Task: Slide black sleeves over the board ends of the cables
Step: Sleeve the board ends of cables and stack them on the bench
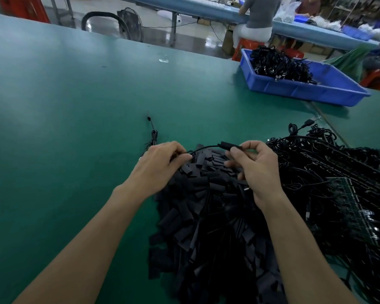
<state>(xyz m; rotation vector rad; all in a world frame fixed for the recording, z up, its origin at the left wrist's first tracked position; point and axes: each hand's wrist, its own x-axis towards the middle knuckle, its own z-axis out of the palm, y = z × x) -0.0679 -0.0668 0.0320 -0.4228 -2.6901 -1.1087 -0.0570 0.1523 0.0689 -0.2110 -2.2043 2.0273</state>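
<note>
A thin black cable (203, 148) arcs between my two hands above a big heap of flat black sleeves (208, 218) on the green table. My left hand (160, 163) pinches the cable's left part. My right hand (253, 165) grips the cable's thicker end, where a black sleeve (227, 145) sits around it just left of my fingertips. A tangled pile of black cables (338, 172) with small green boards lies to the right of my right hand.
A blue tray (303, 88) holding more black cables stands at the back right. One loose cable (154, 134) lies on the green table (64, 106) just beyond my left hand. A person sits on a red stool at another bench behind the table.
</note>
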